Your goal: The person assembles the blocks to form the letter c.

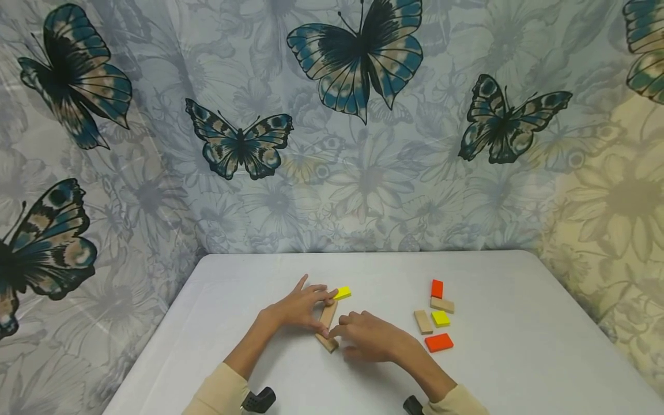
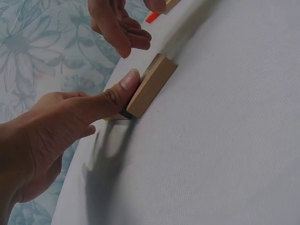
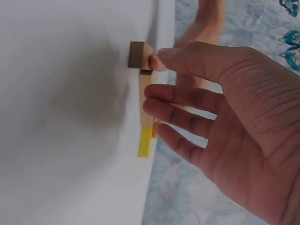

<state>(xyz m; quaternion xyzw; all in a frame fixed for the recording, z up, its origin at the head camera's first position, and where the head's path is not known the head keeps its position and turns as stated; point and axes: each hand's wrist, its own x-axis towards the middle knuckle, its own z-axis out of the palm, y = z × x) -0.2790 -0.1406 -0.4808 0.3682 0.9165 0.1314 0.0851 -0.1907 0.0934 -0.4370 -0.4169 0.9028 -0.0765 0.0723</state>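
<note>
A row of small blocks stands on the white table. Its nearest piece is a wooden block (image 1: 327,344) set across the end of a longer wooden block (image 1: 329,313), with a yellow block (image 1: 343,293) beyond. My left hand (image 1: 300,307) spans the row: the thumb presses on the nearest block, clear in the left wrist view, and the fingertips lie where wood meets yellow. My right hand (image 1: 372,336) hovers just right of the row. Its index fingertip is close by the nearest block and the left thumb, while the other fingers bend loosely around nothing.
To the right lies a loose group: a red block (image 1: 437,288) at the back, a wooden block (image 1: 442,305) against it, another wooden block (image 1: 422,322), a yellow block (image 1: 441,319) and a nearer red block (image 1: 438,343). Butterfly-patterned cloth (image 1: 363,190) hangs behind the table (image 1: 519,346).
</note>
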